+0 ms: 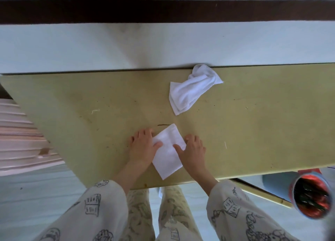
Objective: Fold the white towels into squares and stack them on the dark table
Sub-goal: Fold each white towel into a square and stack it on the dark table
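A folded white towel [167, 151] lies flat as a tilted rectangle near the front edge of the yellowish table [253, 128]. My left hand [143, 146] lies flat on the table at the towel's left edge, thumb on the cloth. On the towel's right edge, my right hand [192, 149] presses with its thumb and fingers spread. A second white towel [192, 89], crumpled and twisted, lies near the table's far edge, apart from both hands.
A pale wall [163, 46] and dark strip [163, 10] lie beyond the table's far edge. Pink ribbed furniture [20, 137] stands at the left. A red-rimmed round container [311, 197] sits low at the right, below the table.
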The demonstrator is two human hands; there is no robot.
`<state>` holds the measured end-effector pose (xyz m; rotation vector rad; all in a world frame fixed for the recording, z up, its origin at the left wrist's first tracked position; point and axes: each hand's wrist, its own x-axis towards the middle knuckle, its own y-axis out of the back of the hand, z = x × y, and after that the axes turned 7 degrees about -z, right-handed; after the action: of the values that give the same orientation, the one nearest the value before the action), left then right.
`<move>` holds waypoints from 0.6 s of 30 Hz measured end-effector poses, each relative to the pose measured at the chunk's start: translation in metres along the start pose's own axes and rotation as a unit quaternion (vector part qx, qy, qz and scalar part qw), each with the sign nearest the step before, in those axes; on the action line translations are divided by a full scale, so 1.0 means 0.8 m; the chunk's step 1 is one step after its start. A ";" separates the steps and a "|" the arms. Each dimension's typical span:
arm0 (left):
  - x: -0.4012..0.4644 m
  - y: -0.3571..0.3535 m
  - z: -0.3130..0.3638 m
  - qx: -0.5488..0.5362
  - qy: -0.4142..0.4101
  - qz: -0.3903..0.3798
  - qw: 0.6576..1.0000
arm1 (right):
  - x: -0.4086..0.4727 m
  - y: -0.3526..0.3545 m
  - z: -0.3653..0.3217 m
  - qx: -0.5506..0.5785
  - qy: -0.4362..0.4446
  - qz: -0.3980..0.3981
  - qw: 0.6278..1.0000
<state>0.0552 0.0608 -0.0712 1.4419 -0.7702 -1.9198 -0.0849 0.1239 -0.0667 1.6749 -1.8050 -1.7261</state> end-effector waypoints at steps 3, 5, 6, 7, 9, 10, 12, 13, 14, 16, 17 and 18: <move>0.007 0.002 0.006 0.008 0.032 -0.031 0.999 | 0.000 -0.005 -0.008 -0.019 -0.021 -0.014 1.000; 0.010 0.007 0.006 0.015 0.041 -0.060 0.997 | 0.000 -0.007 -0.012 -0.028 -0.019 -0.018 0.999; 0.009 0.011 0.006 0.009 0.037 -0.070 0.997 | -0.001 -0.006 -0.013 -0.027 -0.017 -0.020 0.999; 0.008 0.014 0.007 -0.007 0.025 -0.077 0.997 | -0.001 -0.006 -0.012 -0.026 -0.014 -0.024 0.999; 0.002 0.020 0.006 -0.081 0.005 -0.109 0.991 | -0.003 -0.005 -0.009 -0.028 -0.011 -0.037 0.999; -0.002 0.025 0.006 -0.133 0.009 -0.145 0.980 | -0.004 -0.004 -0.008 -0.026 -0.008 -0.045 0.999; -0.007 0.033 0.002 -0.219 0.022 -0.210 0.953 | -0.006 0.000 -0.006 -0.008 0.004 -0.067 0.998; -0.011 0.037 0.000 -0.235 0.015 -0.234 0.943 | -0.006 0.002 -0.005 0.017 0.008 -0.086 0.996; -0.017 0.043 -0.002 -0.237 -0.001 -0.257 0.937 | -0.006 0.005 -0.004 0.051 0.012 -0.112 0.992; -0.032 0.055 -0.007 -0.247 -0.043 -0.281 0.926 | -0.006 0.015 -0.005 0.108 0.043 -0.171 0.978; -0.042 0.063 -0.009 -0.262 -0.062 -0.283 0.921 | -0.006 0.021 -0.008 0.124 0.076 -0.198 0.969; -0.052 0.070 -0.011 -0.273 -0.079 -0.278 0.917 | -0.006 0.029 -0.011 0.131 0.113 -0.225 0.959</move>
<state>0.0799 0.0557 -0.0054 1.2274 0.1634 -2.4345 -0.0902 0.1157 -0.0432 2.4387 -1.6977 -1.3905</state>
